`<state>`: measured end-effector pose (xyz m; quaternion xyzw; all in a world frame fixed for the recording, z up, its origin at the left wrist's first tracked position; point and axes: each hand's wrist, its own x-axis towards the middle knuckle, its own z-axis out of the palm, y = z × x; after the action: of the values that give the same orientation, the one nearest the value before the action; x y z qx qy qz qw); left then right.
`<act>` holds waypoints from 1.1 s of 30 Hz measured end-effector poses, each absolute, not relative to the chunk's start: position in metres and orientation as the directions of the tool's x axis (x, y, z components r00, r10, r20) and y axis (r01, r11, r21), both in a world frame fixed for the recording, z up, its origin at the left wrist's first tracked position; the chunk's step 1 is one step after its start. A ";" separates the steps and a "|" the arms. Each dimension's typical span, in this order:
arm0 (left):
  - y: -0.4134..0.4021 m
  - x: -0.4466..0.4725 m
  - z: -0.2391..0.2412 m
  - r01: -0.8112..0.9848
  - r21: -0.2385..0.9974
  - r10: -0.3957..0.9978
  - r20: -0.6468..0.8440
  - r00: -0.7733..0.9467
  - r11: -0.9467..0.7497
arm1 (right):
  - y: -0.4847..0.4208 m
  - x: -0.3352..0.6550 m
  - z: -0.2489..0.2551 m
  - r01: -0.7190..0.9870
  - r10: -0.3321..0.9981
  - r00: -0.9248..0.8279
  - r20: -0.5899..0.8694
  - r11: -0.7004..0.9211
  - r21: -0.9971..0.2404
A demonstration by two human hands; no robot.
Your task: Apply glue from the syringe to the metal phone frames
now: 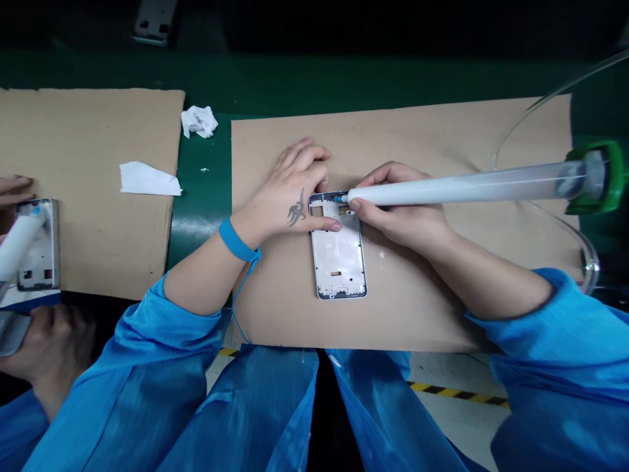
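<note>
A silvery phone frame (339,262) lies on the cardboard sheet (432,295) in front of me. My left hand (297,187) grips its upper left part, thumb across the face and curled fingers by the top edge. A blue band (236,241) with a cord circles the left wrist. In my right hand (410,219), fingers are wrapped round the front end of a long syringe (472,186) filled with white material. The syringe lies almost level, its blue tip at the frame's top edge; whether it touches I cannot tell. A green adapter (609,178) caps its rear end.
A clear hose (521,121) curves behind the syringe on the right. Crumpled white paper (199,122) and a white paper strip (150,179) lie to the left. Beyond, a co-worker's hand (56,347) is beside another phone frame (52,242). One more frame (154,23) lies at the back.
</note>
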<state>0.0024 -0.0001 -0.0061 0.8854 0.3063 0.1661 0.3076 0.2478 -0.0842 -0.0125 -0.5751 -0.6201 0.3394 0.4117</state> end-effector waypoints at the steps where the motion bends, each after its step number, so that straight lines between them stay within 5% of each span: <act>1: 0.000 0.002 -0.006 0.440 0.646 0.644 0.105 0.758 -0.624 | -0.084 0.248 -0.013 0.435 0.993 -0.001 0.121 0.109 -0.894; 33: -0.001 0.001 -0.016 0.406 0.625 0.625 0.171 0.762 -0.667 | -0.084 0.249 -0.012 0.501 0.991 0.047 0.125 0.084 -0.862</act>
<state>0.0011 -0.0011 -0.0162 0.8931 0.2886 0.1891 0.2887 0.2494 -0.0839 -0.0122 -0.6031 -0.6183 0.3066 0.4000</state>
